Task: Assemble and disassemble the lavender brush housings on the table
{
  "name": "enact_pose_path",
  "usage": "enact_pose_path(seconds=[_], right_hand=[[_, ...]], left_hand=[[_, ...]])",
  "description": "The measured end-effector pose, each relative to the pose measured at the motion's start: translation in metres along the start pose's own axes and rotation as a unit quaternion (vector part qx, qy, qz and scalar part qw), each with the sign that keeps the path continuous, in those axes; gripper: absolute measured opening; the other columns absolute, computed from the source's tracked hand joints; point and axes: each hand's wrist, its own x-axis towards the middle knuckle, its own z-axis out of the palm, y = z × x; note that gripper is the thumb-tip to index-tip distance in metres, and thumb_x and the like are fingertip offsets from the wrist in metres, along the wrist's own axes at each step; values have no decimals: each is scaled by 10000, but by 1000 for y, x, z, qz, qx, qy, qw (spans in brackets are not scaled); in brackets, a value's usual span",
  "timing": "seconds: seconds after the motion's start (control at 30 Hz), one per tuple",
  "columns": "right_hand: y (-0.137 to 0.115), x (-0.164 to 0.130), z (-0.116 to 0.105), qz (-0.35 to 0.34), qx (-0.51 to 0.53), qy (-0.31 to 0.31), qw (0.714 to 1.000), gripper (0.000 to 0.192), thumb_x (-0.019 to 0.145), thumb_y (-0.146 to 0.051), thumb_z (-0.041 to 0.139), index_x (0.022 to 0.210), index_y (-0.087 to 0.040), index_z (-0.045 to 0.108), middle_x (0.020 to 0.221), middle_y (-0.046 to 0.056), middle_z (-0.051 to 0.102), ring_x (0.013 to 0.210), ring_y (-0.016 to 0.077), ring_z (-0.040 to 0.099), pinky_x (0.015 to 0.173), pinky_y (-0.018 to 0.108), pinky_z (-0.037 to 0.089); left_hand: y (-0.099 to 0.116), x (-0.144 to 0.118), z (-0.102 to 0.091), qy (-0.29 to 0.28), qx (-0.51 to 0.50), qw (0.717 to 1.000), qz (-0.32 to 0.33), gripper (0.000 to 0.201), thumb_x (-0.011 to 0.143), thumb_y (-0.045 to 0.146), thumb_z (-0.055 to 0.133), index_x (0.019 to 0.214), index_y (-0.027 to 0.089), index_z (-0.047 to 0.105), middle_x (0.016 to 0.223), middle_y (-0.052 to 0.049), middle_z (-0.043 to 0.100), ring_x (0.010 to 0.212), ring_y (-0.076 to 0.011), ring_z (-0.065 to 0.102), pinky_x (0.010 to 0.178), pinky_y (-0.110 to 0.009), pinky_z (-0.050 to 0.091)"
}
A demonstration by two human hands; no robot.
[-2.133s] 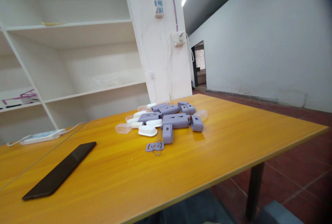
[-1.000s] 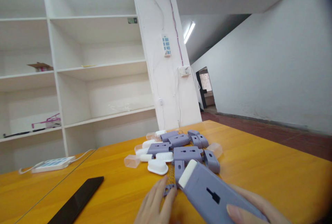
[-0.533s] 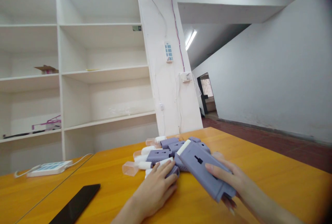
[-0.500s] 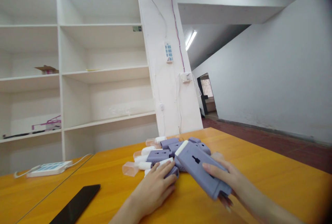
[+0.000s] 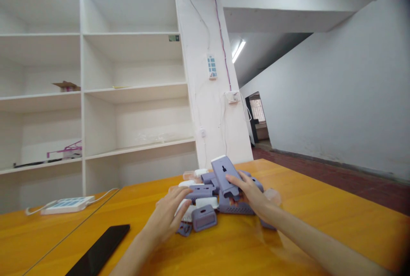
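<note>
My right hand (image 5: 251,193) grips a purple plastic casing (image 5: 223,174) with a white end and a dark slot in its face, holding it tilted above a pile of similar parts. My left hand (image 5: 168,212) hovers over or rests on the left side of the pile, fingers apart; whether it touches the white pieces beneath I cannot tell. Close to its fingertips are a purple casing (image 5: 201,191) and a white part (image 5: 206,202). A short purple housing (image 5: 204,218) stands at the pile's front, beside a small purple piece (image 5: 185,229).
A black phone (image 5: 99,250) lies on the orange table (image 5: 237,250) at left front. Farther back is a white power strip (image 5: 68,204) with a cable. Clear plastic caps (image 5: 188,175) lie at the pile's far left. White shelves (image 5: 137,154) stand behind the table.
My right hand has carried the purple casing away from me and leftward, over the pile. My left hand has shifted left off the front parts, uncovering the short purple housing.
</note>
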Motion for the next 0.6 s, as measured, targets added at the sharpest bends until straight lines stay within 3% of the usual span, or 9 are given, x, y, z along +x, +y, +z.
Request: enact_pose_path(seconds=[0.13,0.3,0.43,0.5,0.6], right_hand=[[0,-12,-9,-1,-2,20,1000,414,878,-486,650,1136,-222,464,749,15,724,537,226,706,466,310,532],[-3,-13,-14,-28,-43,65,997,460,884,-481,639,1202,-215,441,909,68,740,660,264,740,541,373,589],[3,-17,-14,-67,-104,92,988,554,822,-467,738,1250,-217,492,1229,123,692,1136,328,673,913,438,577],[3,-22,-12,-84,-124,83,985,623,800,-461,767,1308,-216,503,1323,114,656,1282,336,581,1064,459,492],[-2,-34,-7,-92,-141,55,984,703,824,-473,750,1414,-215,469,1391,116,625,1318,339,554,1112,486,450]], left_hand=[[-23,-3,-6,10,-4,997,-78,383,1012,174,341,1299,198,593,1308,-118,659,1212,-245,610,1069,-386,466],[-58,-19,-4,-10,3,990,-137,461,921,84,367,1266,204,648,1394,-112,629,1298,-262,562,1131,-443,402],[-76,-29,7,-50,-10,982,-183,702,741,21,496,1415,202,579,1550,-102,515,1445,-285,441,1205,-460,316],[-78,-30,10,-67,-30,978,-197,684,756,70,540,1422,222,579,1531,-96,541,1429,-283,467,1206,-430,320],[-72,-28,5,-74,-74,971,-215,460,855,310,599,1305,241,662,1397,-100,655,1326,-317,554,1153,-421,373]])
